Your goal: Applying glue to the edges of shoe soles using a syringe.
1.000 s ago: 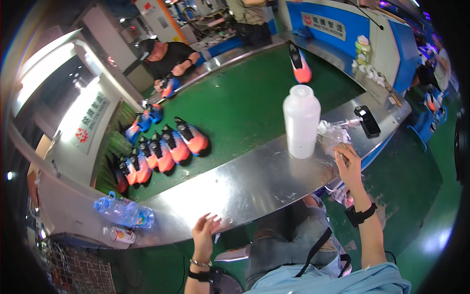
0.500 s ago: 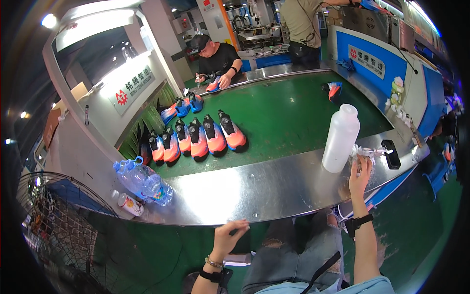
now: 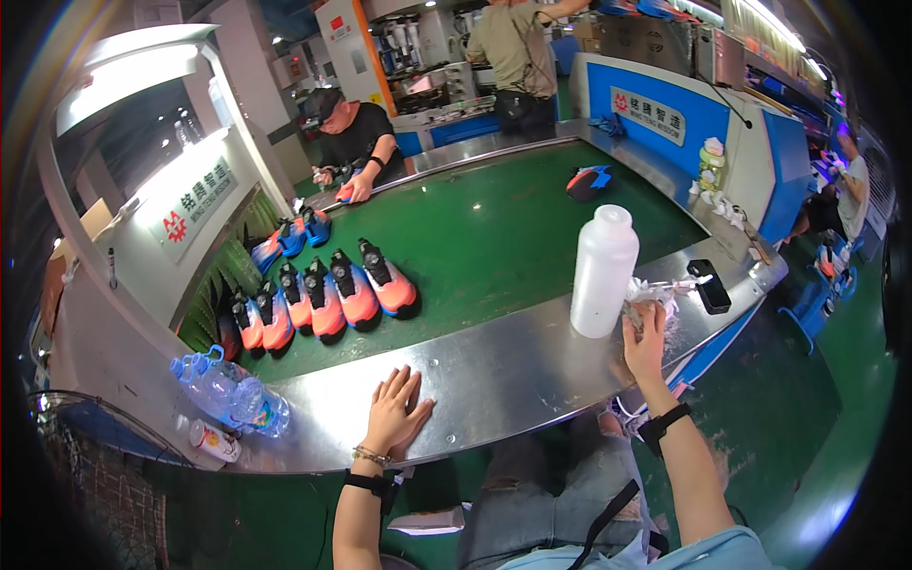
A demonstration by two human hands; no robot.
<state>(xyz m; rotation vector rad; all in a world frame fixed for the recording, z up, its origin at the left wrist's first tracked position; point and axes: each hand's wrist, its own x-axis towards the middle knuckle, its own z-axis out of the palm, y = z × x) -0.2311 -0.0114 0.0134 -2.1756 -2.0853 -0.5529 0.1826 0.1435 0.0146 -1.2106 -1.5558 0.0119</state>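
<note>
My left hand (image 3: 394, 415) lies palm down on the steel counter (image 3: 494, 389), fingers stretched out and holding nothing. At the right, my right hand (image 3: 646, 342) has its fingers curled about a crumpled whitish wad (image 3: 655, 294), which looks like tissue or cloth; the fingertips partly hide it. Just left of this hand stands a tall white plastic bottle (image 3: 604, 273), upright and apart from the fingers. A black open case or small tray (image 3: 710, 287) rests beyond the wad, with a thin white object lying across toward it.
Inside the counter, a green belt (image 3: 456, 228) carries several orange-and-blue shoes (image 3: 324, 302) and a lone shoe (image 3: 588, 181). Water bottles (image 3: 231, 391) and a small can-like container (image 3: 214, 441) stand at left. Across the belt, a co-worker (image 3: 353, 142) handles a shoe.
My left hand has moved forward from the counter's front edge to lie flat on the steel. My right hand stays at the wad. The whole view has shifted.
</note>
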